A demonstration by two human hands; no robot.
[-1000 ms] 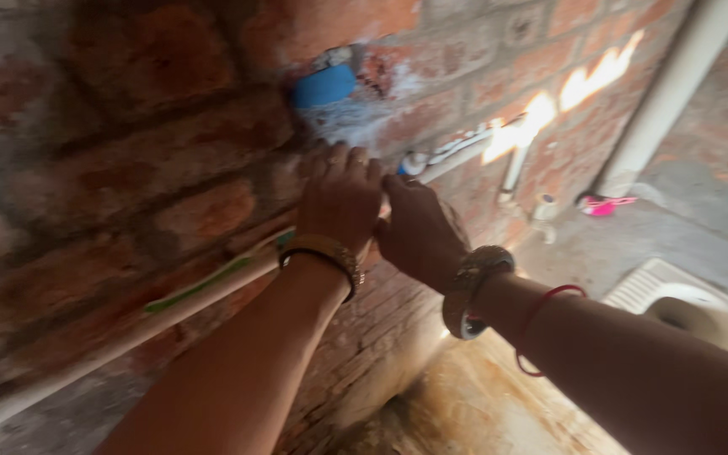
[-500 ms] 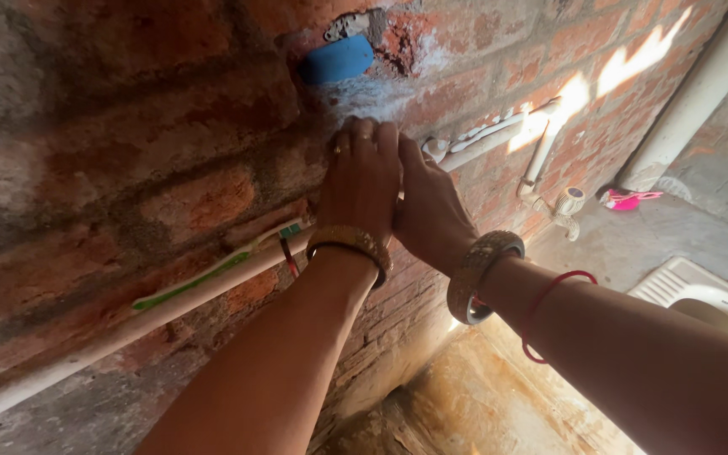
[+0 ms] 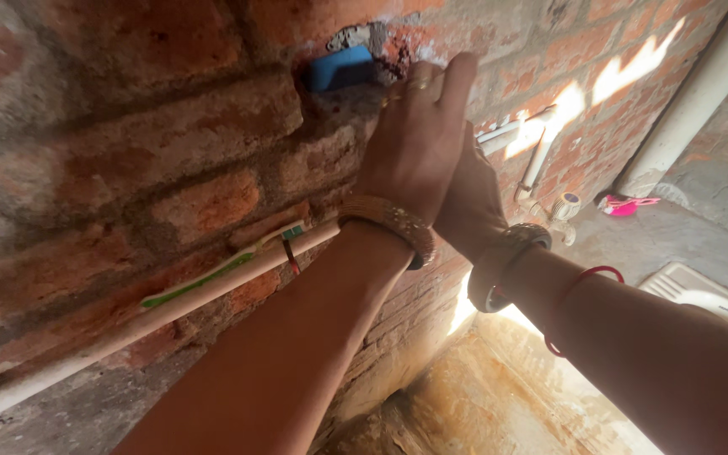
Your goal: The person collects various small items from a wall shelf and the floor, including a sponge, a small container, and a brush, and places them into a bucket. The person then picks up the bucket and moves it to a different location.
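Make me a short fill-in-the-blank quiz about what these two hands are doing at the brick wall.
1. The left hand rests flat against the ____ wall.
2. The block tucked in the wall gap above the hands is ____ in colour.
3. A white pipe runs along the wall, passing ____ the left wrist.
4. The right hand lies mostly hidden ____ the left hand.

Missing words: brick; blue; behind; behind

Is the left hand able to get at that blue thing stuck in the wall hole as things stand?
Probably yes: the left hand is raised against the brick wall just right of the blue object, with nothing between them.
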